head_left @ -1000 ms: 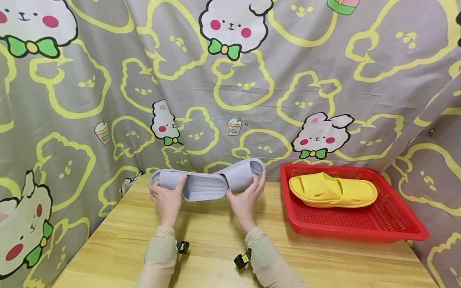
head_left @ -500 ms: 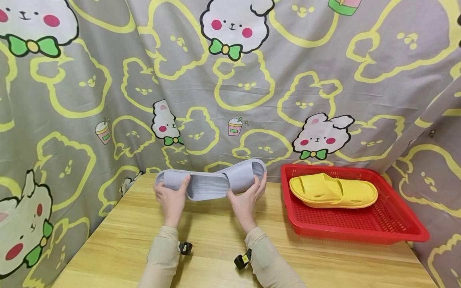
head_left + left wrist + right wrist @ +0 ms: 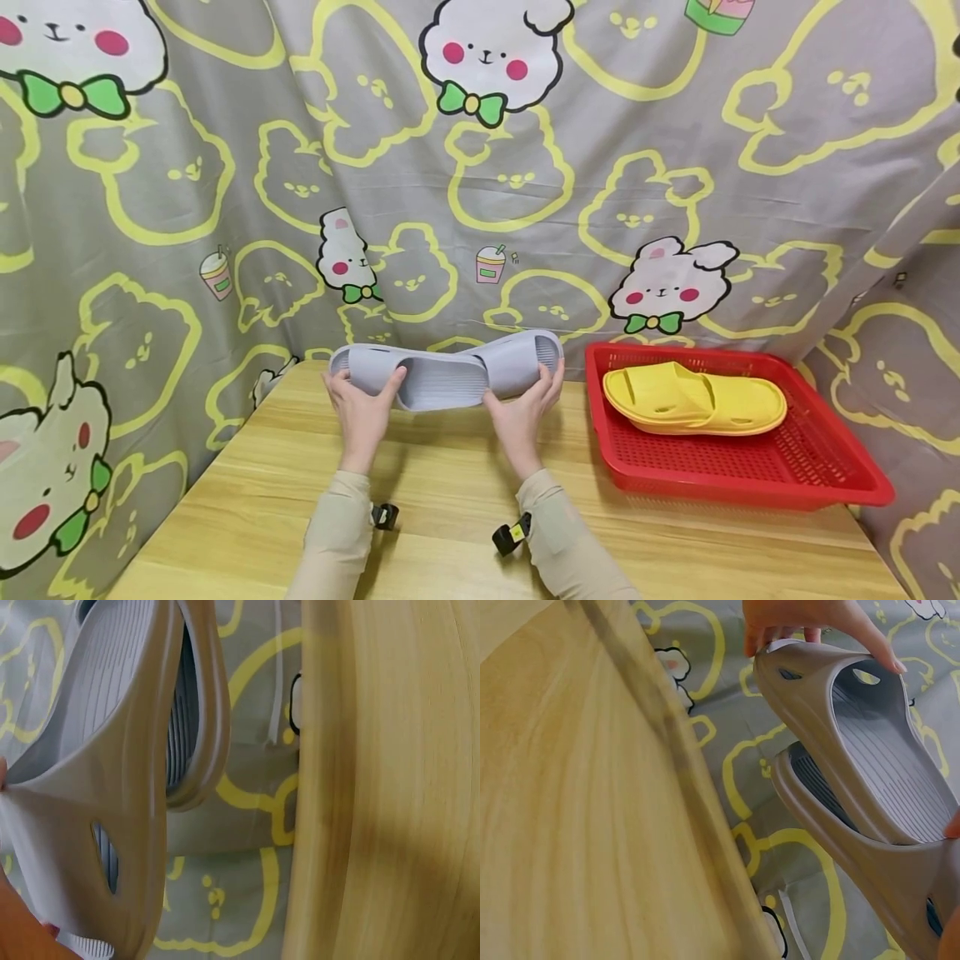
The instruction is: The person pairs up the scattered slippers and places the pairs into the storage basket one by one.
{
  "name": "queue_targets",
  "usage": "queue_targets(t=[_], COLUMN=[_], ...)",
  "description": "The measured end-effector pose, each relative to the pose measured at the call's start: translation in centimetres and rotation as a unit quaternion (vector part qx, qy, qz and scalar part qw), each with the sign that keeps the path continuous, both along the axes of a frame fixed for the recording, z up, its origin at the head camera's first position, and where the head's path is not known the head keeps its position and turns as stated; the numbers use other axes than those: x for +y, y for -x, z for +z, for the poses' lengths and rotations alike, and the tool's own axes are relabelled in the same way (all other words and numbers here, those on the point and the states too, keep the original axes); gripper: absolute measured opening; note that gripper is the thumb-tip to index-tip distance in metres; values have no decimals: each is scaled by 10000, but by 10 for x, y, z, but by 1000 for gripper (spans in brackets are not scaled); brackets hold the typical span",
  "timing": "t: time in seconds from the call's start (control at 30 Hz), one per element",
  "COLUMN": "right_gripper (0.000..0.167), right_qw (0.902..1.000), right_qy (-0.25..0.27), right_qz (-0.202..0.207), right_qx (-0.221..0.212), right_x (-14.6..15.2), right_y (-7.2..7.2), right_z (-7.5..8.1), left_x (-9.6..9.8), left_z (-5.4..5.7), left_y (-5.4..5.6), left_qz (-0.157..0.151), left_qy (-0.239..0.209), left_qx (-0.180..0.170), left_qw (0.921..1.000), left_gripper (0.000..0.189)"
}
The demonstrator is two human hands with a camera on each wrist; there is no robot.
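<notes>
My left hand (image 3: 365, 408) grips a grey slide slipper (image 3: 442, 385) around its strap, thumb on the strap's edge by the footbed. A second grey slipper (image 3: 504, 367), facing the other way, overlaps the first one's heel from behind. Around that strap curls my right hand (image 3: 522, 410), its thumb at the first slipper's heel. Both slippers are off the table, as the right wrist view shows, where the left slipper (image 3: 885, 761) lies with its heel against the other's strap. In the left wrist view, the near slipper (image 3: 112, 825) shows a side slot.
A red plastic basket (image 3: 738, 479) stands on the right of the wooden table (image 3: 442, 517), with yellow slippers (image 3: 693, 398) lying in it. A grey patterned curtain (image 3: 525, 175) hangs close behind the table's far edge.
Both hands have shifted slightly to the right with the grey slippers, the left one more at first. The grip stays the same, and the basket has not moved.
</notes>
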State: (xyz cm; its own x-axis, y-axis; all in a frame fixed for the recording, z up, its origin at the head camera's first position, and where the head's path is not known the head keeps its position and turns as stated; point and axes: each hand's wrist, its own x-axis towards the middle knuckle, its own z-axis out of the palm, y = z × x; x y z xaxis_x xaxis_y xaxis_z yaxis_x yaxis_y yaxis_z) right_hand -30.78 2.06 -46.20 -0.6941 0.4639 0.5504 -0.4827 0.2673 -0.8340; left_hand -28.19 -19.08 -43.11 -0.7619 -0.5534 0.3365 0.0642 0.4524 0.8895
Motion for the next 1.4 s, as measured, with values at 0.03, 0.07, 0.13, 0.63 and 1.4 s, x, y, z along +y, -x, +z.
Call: queue_targets(t=[0.03, 0.07, 0.13, 0.63, 1.4], right_gripper=[87, 87, 86, 84, 85], right_qw=[10000, 10000, 9998, 9963, 9830], right_qy=[37, 73, 111, 215, 257], right_qz=[15, 27, 36, 71, 374], right_qx=[-19, -42, -140, -830, -1782], right_x=[1, 2, 5, 23, 30], right_y=[1, 1, 3, 14, 15], right_z=[0, 1, 2, 6, 14], left_x=[0, -1, -2, -26, -34], left_z=[1, 2, 5, 21, 5], left_y=[0, -1, -2, -15, -12], left_qz=[-46, -86, -193, -958, -340], left_qy=[42, 109, 253, 2607, 4067], left_qx=[11, 12, -40, -799, -206], left_qw=[10000, 9999, 9995, 9573, 9127], left_gripper=[92, 93, 94, 124, 125])
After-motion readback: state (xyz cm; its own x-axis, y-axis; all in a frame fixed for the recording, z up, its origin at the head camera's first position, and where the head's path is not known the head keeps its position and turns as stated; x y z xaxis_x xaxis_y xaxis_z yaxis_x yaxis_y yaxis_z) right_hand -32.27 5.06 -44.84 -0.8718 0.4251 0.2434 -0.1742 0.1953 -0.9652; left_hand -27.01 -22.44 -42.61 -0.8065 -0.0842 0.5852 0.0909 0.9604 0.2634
